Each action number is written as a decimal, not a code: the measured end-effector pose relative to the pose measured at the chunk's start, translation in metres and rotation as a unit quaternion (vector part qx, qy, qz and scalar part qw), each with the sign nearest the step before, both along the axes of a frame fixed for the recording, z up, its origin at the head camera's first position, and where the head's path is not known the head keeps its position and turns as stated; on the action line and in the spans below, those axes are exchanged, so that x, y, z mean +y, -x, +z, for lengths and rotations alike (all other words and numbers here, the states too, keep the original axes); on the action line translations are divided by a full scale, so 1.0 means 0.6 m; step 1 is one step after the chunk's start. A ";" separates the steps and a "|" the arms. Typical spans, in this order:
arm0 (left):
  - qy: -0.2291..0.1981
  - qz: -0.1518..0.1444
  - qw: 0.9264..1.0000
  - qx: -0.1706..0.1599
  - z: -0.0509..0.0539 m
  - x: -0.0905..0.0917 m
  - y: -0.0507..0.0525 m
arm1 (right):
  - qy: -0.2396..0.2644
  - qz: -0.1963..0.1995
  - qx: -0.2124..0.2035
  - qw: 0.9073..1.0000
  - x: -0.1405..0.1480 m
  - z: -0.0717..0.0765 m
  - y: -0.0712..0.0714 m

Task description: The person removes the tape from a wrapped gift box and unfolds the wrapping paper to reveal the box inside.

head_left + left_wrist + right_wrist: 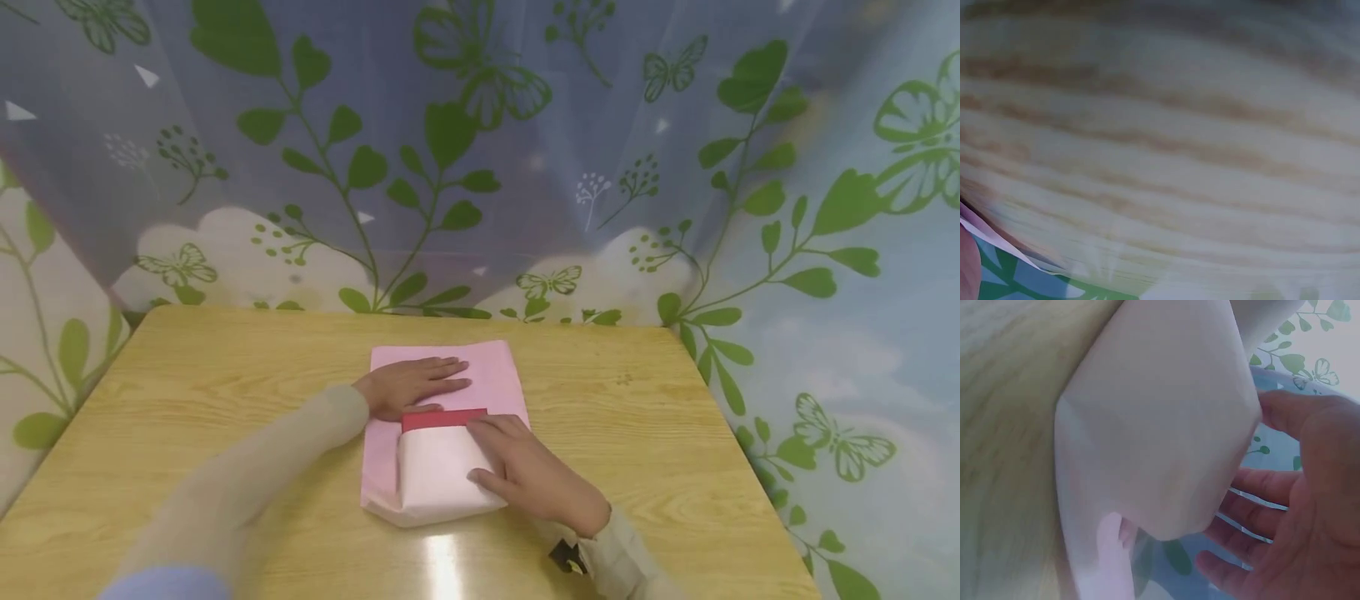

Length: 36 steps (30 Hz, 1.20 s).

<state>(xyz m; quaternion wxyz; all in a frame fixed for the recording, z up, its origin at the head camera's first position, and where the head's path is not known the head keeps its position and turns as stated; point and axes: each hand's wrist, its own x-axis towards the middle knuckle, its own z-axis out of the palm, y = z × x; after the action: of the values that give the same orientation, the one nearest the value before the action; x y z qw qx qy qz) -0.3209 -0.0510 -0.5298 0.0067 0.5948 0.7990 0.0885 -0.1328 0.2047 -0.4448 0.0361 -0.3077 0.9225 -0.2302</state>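
Note:
A sheet of pink paper (pixel 487 371) lies on the table, its paler underside folded up as a flap (pixel 442 471) over a red flat object (pixel 444 420). Only a strip of the red object shows; its kind is hidden. My left hand (pixel 412 387) rests on the pink paper just beyond the red strip, fingers extended. At the packet's right side, my right hand (pixel 536 479) touches the flap and the red object's right end. In the right wrist view, the fingers of the right hand (pixel 1300 506) are spread and only slightly bent against the folded paper (pixel 1160 425).
The wood-grain table (pixel 247 358) extends around the paper on all sides. Behind and beside it hangs a printed cloth (pixel 525 208) with green leaves and butterflies. A small black item (pixel 567 557) sits by the right sleeve. Table surface fills most of the left wrist view.

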 end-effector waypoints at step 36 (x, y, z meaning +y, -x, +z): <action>0.015 -0.005 0.999 0.040 0.004 0.002 -0.001 | -0.018 0.163 -0.324 0.932 0.098 0.016 -0.059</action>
<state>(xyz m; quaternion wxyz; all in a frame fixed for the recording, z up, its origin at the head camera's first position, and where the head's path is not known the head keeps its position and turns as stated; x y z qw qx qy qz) -0.3205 -0.0499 -0.5276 -0.0160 0.6013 0.7971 0.0522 -0.0975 0.2632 -0.4351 0.3755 -0.3623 0.8018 -0.2912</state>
